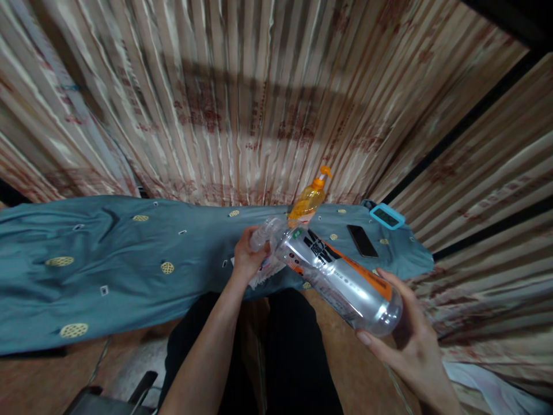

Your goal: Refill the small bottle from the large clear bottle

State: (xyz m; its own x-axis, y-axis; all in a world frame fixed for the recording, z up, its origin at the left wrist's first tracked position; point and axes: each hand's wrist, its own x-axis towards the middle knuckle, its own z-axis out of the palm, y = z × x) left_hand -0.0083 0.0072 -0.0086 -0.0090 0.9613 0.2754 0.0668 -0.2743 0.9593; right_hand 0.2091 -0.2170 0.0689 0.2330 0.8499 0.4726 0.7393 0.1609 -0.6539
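Note:
A large clear plastic bottle with a silver, black and orange label lies tilted in the air, its base toward the lower right. My right hand grips that base, thumb below and fingers above. At the other end my left hand is closed around a small clear plastic piece with a ribbed surface. It meets the bottle's top end; whether the two are joined I cannot tell. Beneath them is a crumpled clear wrapper, partly hidden by my left hand and the bottle.
A yellow pump bottle with an orange head stands behind, on a narrow surface covered by a green-blue cloth. To the right lie a dark phone and a blue-framed digital clock. A pleated curtain hangs close behind.

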